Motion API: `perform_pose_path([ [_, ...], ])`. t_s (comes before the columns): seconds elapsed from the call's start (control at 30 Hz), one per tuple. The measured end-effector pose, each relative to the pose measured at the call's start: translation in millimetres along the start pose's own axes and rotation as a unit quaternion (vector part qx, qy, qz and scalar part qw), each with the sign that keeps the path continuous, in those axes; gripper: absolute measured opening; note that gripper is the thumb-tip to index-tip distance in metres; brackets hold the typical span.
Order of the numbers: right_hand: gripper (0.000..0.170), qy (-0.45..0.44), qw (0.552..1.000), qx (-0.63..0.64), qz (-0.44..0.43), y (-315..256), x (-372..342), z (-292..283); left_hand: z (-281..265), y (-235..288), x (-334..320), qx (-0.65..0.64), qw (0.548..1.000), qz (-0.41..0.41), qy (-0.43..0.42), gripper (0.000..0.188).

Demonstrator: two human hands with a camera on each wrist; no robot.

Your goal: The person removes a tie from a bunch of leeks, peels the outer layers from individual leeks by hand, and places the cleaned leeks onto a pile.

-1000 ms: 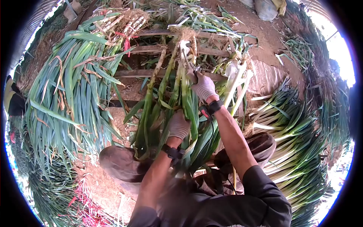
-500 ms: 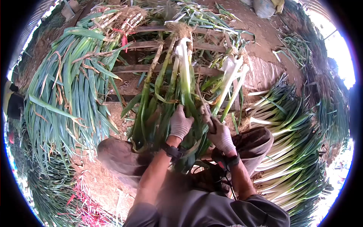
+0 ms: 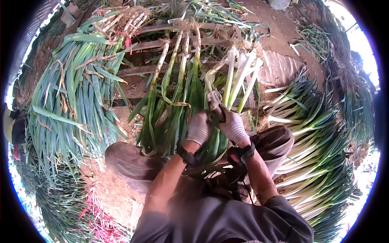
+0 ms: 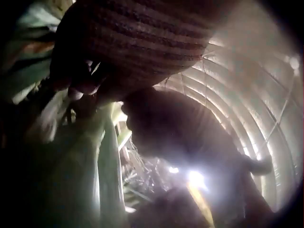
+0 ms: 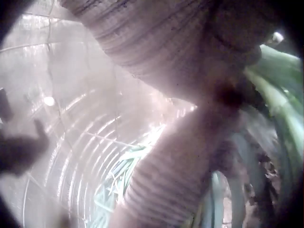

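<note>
Both hands wear pale striped gloves and work close together among the leek tops. My right hand (image 3: 231, 123) grips a brownish-grey strip (image 3: 215, 101); I cannot tell whether it is a stripped leaf or a tool. Blurred beside it, my left hand (image 3: 198, 125) is at the green leaves; its fingers look curled in the left wrist view, what they hold being hidden. Several unpeeled leeks (image 3: 180, 77) lie roots-away left of the hands. To the right, bare white leeks (image 3: 242, 79) lean together. Green leek leaves (image 5: 280, 102) pass beside the right hand in its wrist view.
A large heap of leeks (image 3: 77, 93) with red ties (image 3: 128, 39) lies left. Rows of white-stemmed leeks (image 3: 308, 162) fill the right side. Wooden slats (image 3: 162, 42) lie beneath the leeks ahead. Pink ties (image 3: 101, 218) are heaped at lower left. The person's knees (image 3: 129, 162) flank the work.
The right hand has come down toward the lap from the leek's root end. The freshly bared white leek has shifted right, beside the other bare ones. The left hand has moved slightly right.
</note>
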State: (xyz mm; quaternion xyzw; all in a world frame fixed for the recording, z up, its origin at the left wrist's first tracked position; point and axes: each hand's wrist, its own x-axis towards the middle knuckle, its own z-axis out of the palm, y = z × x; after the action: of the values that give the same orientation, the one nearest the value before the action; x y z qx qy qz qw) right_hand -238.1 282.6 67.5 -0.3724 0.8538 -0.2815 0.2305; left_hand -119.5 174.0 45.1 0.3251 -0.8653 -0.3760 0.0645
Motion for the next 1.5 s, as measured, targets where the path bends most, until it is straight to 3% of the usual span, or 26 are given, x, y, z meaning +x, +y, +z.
perform_pose_path([
  [0.07, 0.064, -0.043, 0.999, -0.012, -0.010, -11.9, -2.2, 4.1, -23.8, -4.7, 19.2, 0.045, 0.995, -0.056, 0.071, 0.024],
  [0.13, 0.057, -0.042, 0.999, -0.007, -0.009, -11.1, 0.1, 16.8, -25.5, -28.0, 38.3, 0.056, 0.986, -0.004, 0.157, 0.026],
  [0.33, 0.034, -0.015, 0.999, -0.032, 0.038, -21.8, 10.7, 30.7, -31.7, -36.5, 76.8, 0.114, 0.987, 0.001, 0.114, 0.027],
  [0.5, 0.038, -0.025, 0.996, -0.067, 0.047, -26.3, 31.2, 31.6, -36.7, -30.1, 90.2, 0.131, 0.989, -0.050, 0.043, 0.034],
  [0.7, 0.034, -0.018, 0.996, -0.072, 0.051, -32.1, 54.2, 28.3, -34.3, -31.6, 96.0, 0.098, 0.993, -0.034, 0.063, 0.033],
  [0.9, 0.034, 0.013, 0.997, -0.074, 0.026, -26.8, 89.0, 29.3, -29.9, -29.2, 112.7, 0.155, 0.985, -0.057, 0.055, 0.018],
  [1.1, 0.036, 0.038, 0.995, -0.090, 0.029, -30.0, 134.7, 24.7, -25.4, -32.0, 135.3, 0.196, 0.977, -0.068, 0.054, 0.015],
  [1.33, 0.038, 0.074, 0.993, -0.085, 0.041, -26.3, 187.5, 18.4, -19.7, -35.6, 147.2, 0.207, 0.974, -0.057, 0.071, 0.022],
  [1.5, 0.037, 0.055, 0.991, -0.120, -0.015, -21.7, 224.0, 11.6, -14.5, -39.5, 158.4, 0.195, 0.974, -0.097, 0.069, 0.024],
])
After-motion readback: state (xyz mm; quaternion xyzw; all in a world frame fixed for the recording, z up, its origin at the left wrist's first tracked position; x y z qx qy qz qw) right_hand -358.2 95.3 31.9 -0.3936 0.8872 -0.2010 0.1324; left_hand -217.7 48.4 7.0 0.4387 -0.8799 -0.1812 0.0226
